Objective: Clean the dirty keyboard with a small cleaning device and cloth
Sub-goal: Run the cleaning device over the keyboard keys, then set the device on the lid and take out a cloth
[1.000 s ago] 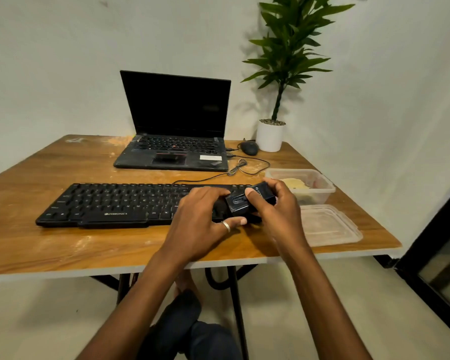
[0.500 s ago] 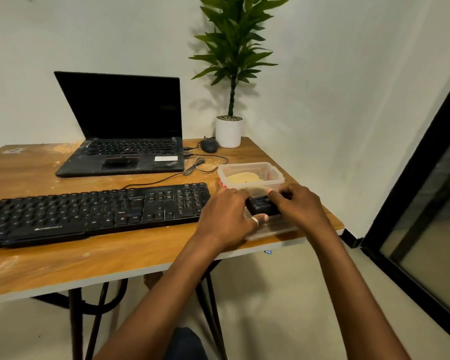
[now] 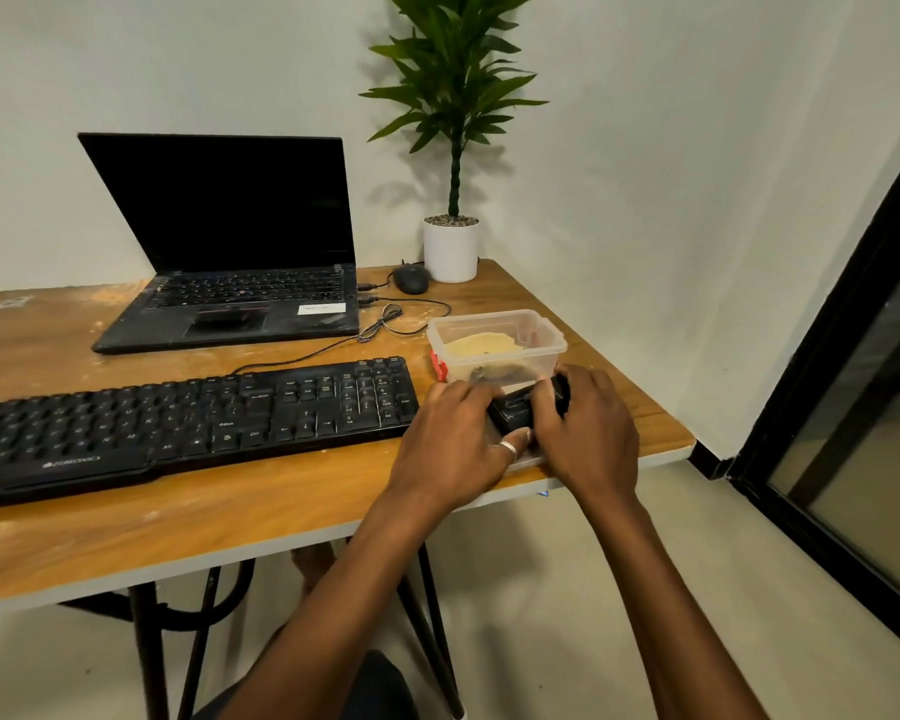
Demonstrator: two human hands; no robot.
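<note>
A black keyboard (image 3: 188, 418) lies across the wooden table (image 3: 230, 517), lightly dusted. To its right, both hands hold a small black cleaning device (image 3: 515, 410) just above the table's front right edge. My left hand (image 3: 453, 449) grips the device's left end, thumb with a ring underneath. Curled over the right end is my right hand (image 3: 588, 433). The device sits over a clear lid, mostly hidden by the hands. Directly behind stands a clear plastic container (image 3: 497, 345) with a yellowish cloth inside.
An open black laptop (image 3: 235, 252) stands at the back, with a mouse (image 3: 411, 279), a looped cable (image 3: 385, 324) and a white potted plant (image 3: 450, 246) to its right. A dark door frame (image 3: 827, 356) runs down the right side. The table edge is near my hands.
Both hands have carried the device from the keyboard's right end to the spot in front of the container. The view has swung right.
</note>
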